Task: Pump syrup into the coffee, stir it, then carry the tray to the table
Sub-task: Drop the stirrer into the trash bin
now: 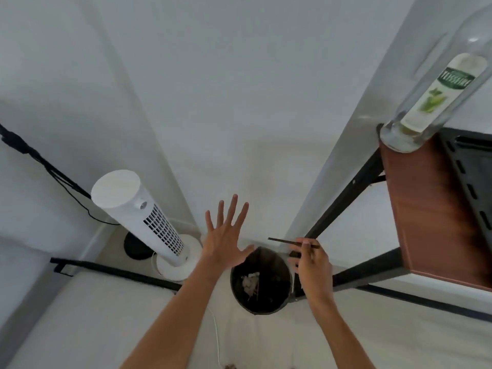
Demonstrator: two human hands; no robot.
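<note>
My right hand (311, 265) pinches a thin dark stir stick (282, 241), held level just above and to the right of a round black waste bin (262, 306) on the floor. My left hand (226, 235) is spread flat with fingers apart, hovering over the bin's left rim and holding nothing. A clear syrup bottle (450, 91) with a green and white label stands on the corner of a wooden shelf (426, 209) at the upper right. A black tray (471, 177) lies partly in view on that shelf. No coffee cup is visible.
A white tower fan (141, 219) stands on the floor to the left of the bin, with a black tripod leg (32, 153) and cable behind it. The shelf's black metal frame (346, 193) runs down beside the bin. Crumpled paper lies inside the bin.
</note>
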